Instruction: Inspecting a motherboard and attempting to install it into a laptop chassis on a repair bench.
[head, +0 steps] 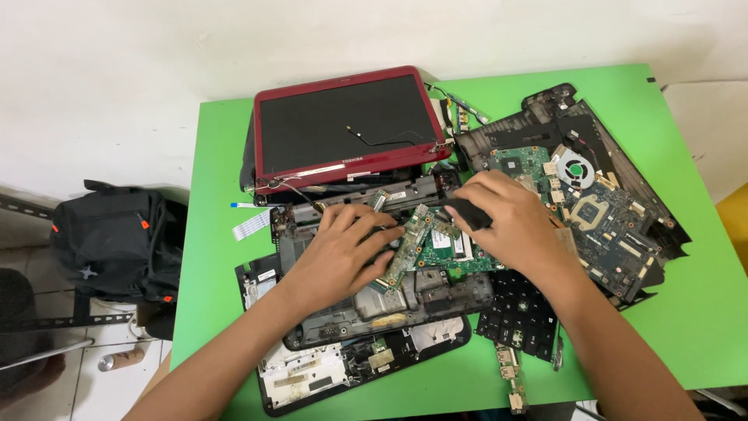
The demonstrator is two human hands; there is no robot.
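Circuit board: green, atop the grey laptop base, mid worktop.
Left hand: flat, fingers pinning the board's edge steady.
Right hand: clenched around a black tool, tip at the board.

- The left hand covers part of the grey laptop base.
- Both forearms run off the bottom edge.
- The black tool is half hidden in the right hand.

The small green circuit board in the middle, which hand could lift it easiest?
Probably the left hand: its fingers already rest on the small green circuit board, while the right hand is closed around a black tool.
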